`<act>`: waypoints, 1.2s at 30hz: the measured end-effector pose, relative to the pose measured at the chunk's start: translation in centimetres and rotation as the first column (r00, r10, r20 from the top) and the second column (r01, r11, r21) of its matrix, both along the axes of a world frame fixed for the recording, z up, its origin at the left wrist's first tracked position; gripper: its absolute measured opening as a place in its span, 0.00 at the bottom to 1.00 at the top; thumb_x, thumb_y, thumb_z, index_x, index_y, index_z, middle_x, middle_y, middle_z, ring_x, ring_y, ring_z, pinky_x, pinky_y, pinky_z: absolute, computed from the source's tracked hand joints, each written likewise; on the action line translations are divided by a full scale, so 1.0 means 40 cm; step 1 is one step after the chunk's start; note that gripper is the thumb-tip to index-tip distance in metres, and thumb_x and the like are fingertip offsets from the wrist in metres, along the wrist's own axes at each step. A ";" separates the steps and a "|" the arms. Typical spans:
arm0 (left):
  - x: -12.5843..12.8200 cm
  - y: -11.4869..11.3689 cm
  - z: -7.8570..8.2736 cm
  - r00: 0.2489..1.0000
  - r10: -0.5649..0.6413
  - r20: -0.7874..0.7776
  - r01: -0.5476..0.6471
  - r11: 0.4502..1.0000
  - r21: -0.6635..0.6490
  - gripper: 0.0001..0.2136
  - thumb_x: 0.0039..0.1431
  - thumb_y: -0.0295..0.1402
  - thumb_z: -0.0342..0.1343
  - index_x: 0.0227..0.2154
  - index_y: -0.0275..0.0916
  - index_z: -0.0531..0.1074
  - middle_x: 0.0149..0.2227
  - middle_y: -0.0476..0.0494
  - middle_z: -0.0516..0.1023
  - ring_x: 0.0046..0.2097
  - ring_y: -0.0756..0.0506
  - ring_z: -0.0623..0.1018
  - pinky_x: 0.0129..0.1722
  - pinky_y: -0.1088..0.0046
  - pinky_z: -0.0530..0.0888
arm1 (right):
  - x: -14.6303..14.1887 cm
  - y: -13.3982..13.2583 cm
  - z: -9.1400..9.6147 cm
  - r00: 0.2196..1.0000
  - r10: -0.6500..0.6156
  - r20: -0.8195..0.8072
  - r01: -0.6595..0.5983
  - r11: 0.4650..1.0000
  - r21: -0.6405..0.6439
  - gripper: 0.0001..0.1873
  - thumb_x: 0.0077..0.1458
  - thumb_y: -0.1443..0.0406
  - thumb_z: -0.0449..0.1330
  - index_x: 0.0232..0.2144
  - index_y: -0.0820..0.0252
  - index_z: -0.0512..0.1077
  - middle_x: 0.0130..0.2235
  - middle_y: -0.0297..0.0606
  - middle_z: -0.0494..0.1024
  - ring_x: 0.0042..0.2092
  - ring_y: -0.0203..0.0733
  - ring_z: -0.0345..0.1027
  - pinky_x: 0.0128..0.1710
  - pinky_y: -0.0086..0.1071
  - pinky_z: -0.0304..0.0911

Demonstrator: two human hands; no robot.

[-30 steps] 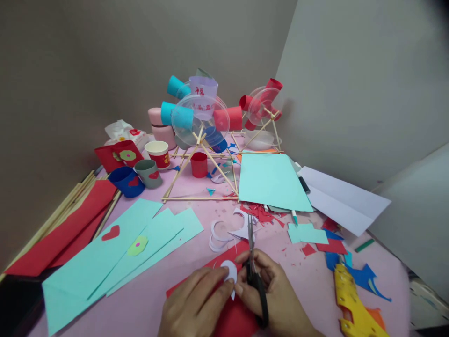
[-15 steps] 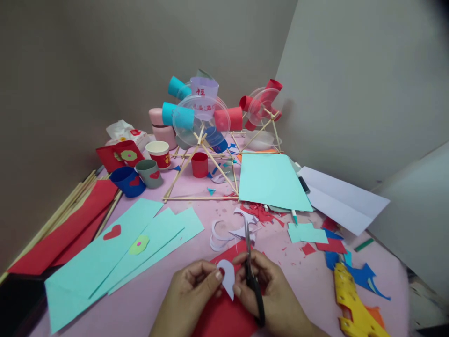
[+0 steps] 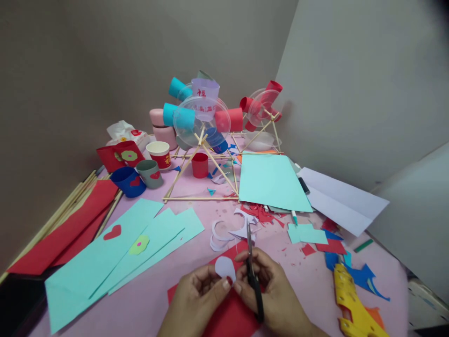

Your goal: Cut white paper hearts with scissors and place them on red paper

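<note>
My left hand (image 3: 199, 299) pinches a small pale lilac paper cut-out (image 3: 225, 267) with a rounded top; its lower end is hidden behind my thumb. Black-handled scissors (image 3: 256, 283) rest in my right hand (image 3: 275, 295), blades pointing up and away from me. The right thumb and fingertip are at the cut-out's right edge; whether they grip it, I cannot tell. Beneath both hands lies a sheet of red paper (image 3: 229, 316). Curled lilac paper scraps (image 3: 219, 236) are just beyond it.
Mint paper strips (image 3: 140, 260) lie left, one bearing a red heart. A stick-framed wheel with paper cups (image 3: 201, 119) stands behind, with a red one (image 3: 261, 107) farther back. At right are a mint sheet (image 3: 273, 180) and a yellow glue gun (image 3: 351, 299).
My left hand has shifted slightly right, and the lilac cut-out has turned so its pointed end is now covered by my thumb. The scissors have barely moved.
</note>
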State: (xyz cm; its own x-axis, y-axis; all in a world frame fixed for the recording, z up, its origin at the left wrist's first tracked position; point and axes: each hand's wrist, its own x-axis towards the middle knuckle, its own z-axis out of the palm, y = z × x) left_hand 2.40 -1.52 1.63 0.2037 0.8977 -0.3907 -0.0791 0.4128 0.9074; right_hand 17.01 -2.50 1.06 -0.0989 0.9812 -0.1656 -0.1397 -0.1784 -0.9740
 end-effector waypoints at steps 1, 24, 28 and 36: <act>0.002 -0.001 -0.003 0.999 -0.031 -0.033 0.031 1.000 0.002 0.10 0.44 0.38 0.61 0.22 0.36 0.75 0.22 0.48 0.75 0.29 0.47 0.71 0.31 0.74 0.67 | 0.000 0.000 -0.002 1.000 0.004 -0.002 -0.004 1.000 0.005 0.17 0.38 0.72 0.65 0.33 0.58 0.67 0.23 0.28 0.69 0.25 0.33 0.61 0.25 0.24 0.57; -0.027 0.007 0.023 0.959 0.280 0.035 -0.279 0.960 -0.023 0.10 0.43 0.37 0.62 0.16 0.38 0.71 0.19 0.49 0.77 0.24 0.49 0.72 0.28 0.76 0.67 | 0.002 -0.008 -0.020 0.865 0.490 0.106 -0.475 0.869 -0.139 0.25 0.38 0.50 0.66 0.32 0.63 0.68 0.20 0.25 0.57 0.23 0.30 0.48 0.21 0.25 0.43; -0.027 0.007 0.018 0.964 0.262 0.049 -0.260 0.965 -0.042 0.10 0.42 0.37 0.63 0.15 0.38 0.71 0.18 0.49 0.76 0.23 0.49 0.72 0.27 0.75 0.67 | 0.000 -0.005 -0.014 0.870 0.487 0.069 -0.478 0.870 -0.118 0.27 0.36 0.48 0.66 0.31 0.62 0.67 0.20 0.24 0.56 0.22 0.30 0.46 0.20 0.26 0.41; -0.028 0.009 0.020 0.965 0.259 0.048 -0.256 0.964 -0.067 0.11 0.41 0.38 0.63 0.14 0.38 0.70 0.18 0.49 0.76 0.23 0.48 0.72 0.27 0.75 0.67 | -0.001 -0.006 -0.009 0.874 0.482 0.055 -0.476 0.874 -0.101 0.27 0.37 0.46 0.64 0.29 0.61 0.65 0.19 0.24 0.53 0.21 0.30 0.43 0.20 0.26 0.39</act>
